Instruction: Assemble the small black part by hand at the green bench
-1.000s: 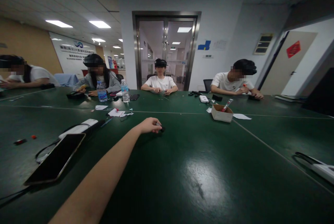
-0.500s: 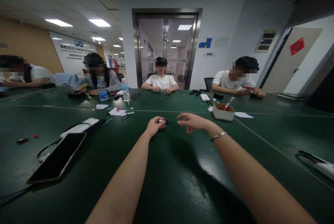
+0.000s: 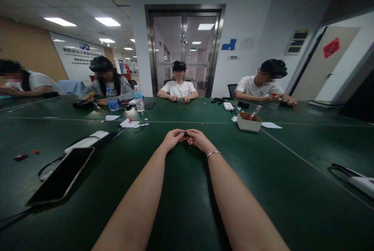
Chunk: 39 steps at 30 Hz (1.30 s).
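Over the middle of the dark green table [image 3: 187, 188], my two hands meet around a small dark object [image 3: 185, 134]. My left hand [image 3: 173, 138] pinches its left end between thumb and fingers. On its right end, my right hand [image 3: 199, 140] has its fingers closed too, with a silver bracelet [image 3: 213, 154] at the wrist. The fingers cover most of the object, so its kind cannot be made out.
To the left lie a phone [image 3: 62, 175], a white device [image 3: 87, 142] with a black cord, and small red and black pieces [image 3: 21, 158]. A small box [image 3: 249, 122] stands right, paper scraps [image 3: 130, 123] and bottles [image 3: 139, 99] farther back. Several people sit across the table.
My right hand has moved left from an open pose in the air and closed on the small dark object. My left hand has kept hold of it.
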Tool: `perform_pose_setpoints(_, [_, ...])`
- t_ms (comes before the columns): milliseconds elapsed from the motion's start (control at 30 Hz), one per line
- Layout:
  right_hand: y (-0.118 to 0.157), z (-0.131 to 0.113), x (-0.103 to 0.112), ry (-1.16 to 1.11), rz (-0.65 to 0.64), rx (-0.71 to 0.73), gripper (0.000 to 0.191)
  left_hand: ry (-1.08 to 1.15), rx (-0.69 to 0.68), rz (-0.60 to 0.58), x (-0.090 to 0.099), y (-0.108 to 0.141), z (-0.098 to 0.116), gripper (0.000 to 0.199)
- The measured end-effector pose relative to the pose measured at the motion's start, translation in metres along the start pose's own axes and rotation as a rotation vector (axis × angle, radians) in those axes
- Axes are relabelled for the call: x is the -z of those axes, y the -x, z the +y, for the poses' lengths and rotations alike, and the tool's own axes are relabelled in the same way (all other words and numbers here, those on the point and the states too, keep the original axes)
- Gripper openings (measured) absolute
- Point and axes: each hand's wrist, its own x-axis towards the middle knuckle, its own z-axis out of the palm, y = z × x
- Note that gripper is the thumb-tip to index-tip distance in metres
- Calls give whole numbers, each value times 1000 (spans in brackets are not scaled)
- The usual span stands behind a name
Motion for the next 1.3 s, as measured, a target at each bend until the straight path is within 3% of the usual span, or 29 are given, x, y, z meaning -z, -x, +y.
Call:
perform_pose_setpoints(233, [0, 2, -1, -40, 59, 21, 26, 7, 44, 95, 2, -4, -4, 17])
perform_pose_setpoints(467, [3, 3, 5, -89, 20, 49, 33, -195, -8, 105, 5, -6, -6, 26])
perform_pose_setpoints(800, [3, -1, 3, -185, 58, 41, 11, -62, 47, 126, 7, -6, -4, 21])
perform_pose_setpoints(1300, [3, -2, 4, -158, 92, 17, 12, -38, 65, 142, 5, 0, 4, 12])
